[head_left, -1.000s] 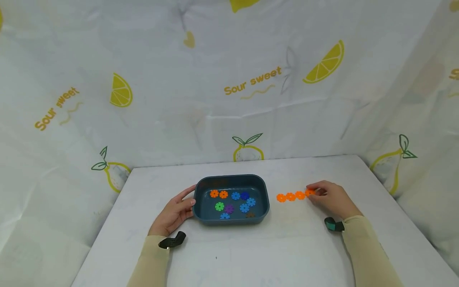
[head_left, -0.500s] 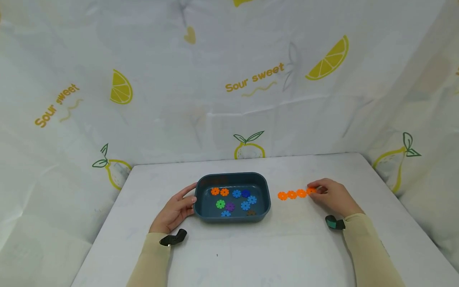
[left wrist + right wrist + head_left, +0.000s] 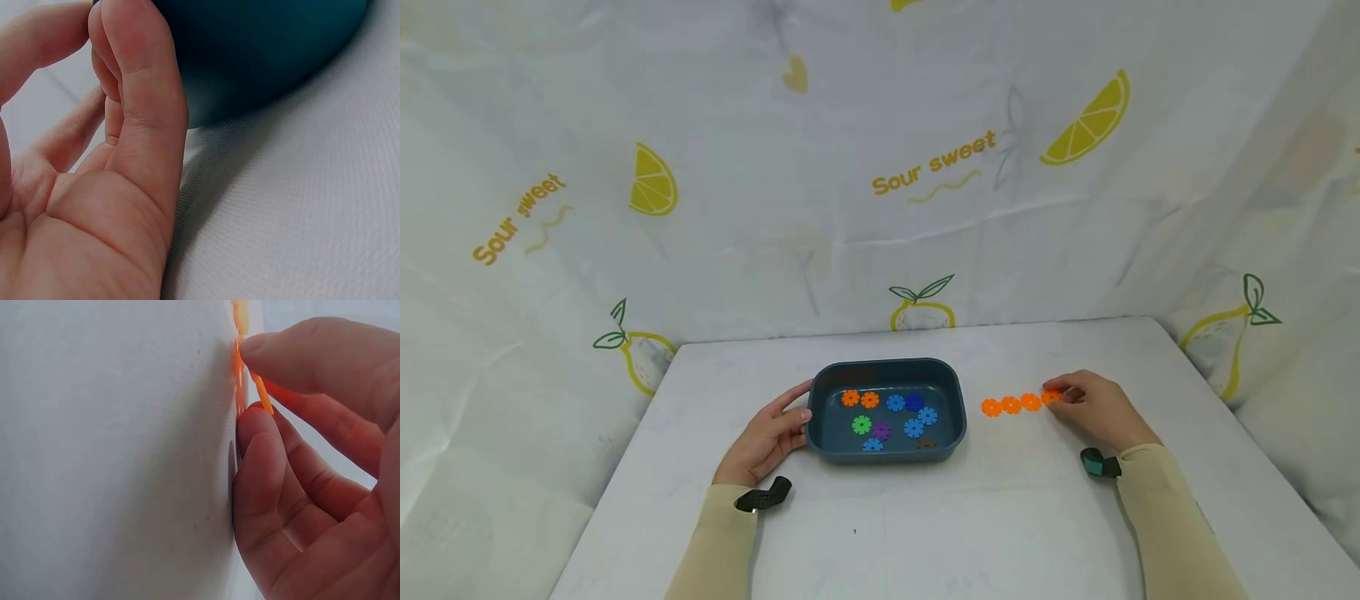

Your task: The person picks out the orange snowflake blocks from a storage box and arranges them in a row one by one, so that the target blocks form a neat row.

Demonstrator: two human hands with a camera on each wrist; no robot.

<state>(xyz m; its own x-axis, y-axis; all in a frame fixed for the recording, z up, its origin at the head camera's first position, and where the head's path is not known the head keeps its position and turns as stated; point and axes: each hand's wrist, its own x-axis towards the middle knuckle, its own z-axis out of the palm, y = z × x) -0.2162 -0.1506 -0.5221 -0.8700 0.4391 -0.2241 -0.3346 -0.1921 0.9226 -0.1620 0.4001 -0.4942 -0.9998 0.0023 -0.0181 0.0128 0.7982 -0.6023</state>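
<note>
At the left end of a dark teal rectangular basin, my left hand grips the wall, its thumb over the rim and its fingers along the outside. My right hand pinches an orange notched disc between thumb and fingers, just above or on the table. In the right wrist view that orange disc is tilted at the fingertips. To its left three more orange discs lie in a row. Whether the held one is linked to the row I cannot tell.
Inside the basin lie two orange discs, a green disc, a purple disc, a brown disc and several blue discs. A white table carries everything. Behind it hangs a lemon-print cloth.
The head view has shifted slightly, so everything sits a little higher in the picture. Both hands keep their places on the basin and the orange disc.
</note>
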